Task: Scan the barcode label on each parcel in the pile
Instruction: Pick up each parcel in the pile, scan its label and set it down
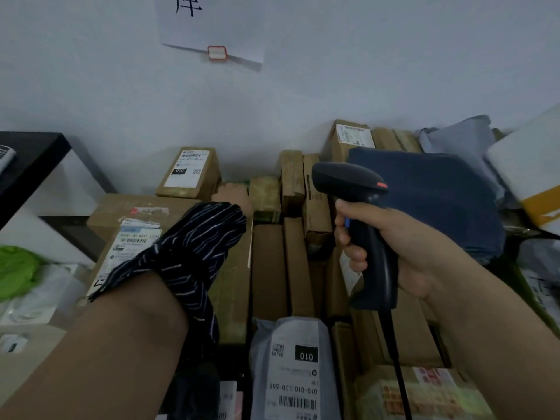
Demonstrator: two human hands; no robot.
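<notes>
Black plastic, the handheld scanner (377,253) stands at about four o'clock in the view, its head leaning toward ten o'clock over the pile of parcels (272,262). The right hand (415,250) grips the handle with its fingers (353,256) curled tight around it, the forefinger lying beside a small blue trigger. A dark cable (398,365) drops from the handle's base toward six o'clock.

The left hand (235,192) reaches forward near the centre, past a dark striped sleeve (194,253). It is blurred and half hidden, so I cannot tell how its fingers lie. It sits just beside a small brown box (209,180) at eleven o'clock, whose white barcode label (188,172) faces up and carries a black "010" patch.

Under the left forearm, toward eight o'clock, lies a large cardboard box (115,207) with its own printed label (130,247), partly covered by the sleeve. At six o'clock a grey mailer bag (321,338) shows a label with a barcode and "010". A dark blue soft parcel (439,201) lies at three o'clock behind the scanner, and narrow brown cartons stand on edge between the two arms.

Further off, a black table (33,153) stands at nine o'clock and a green bag (18,271) below it. A white sheet (212,28) hangs on the wall at twelve o'clock.
</notes>
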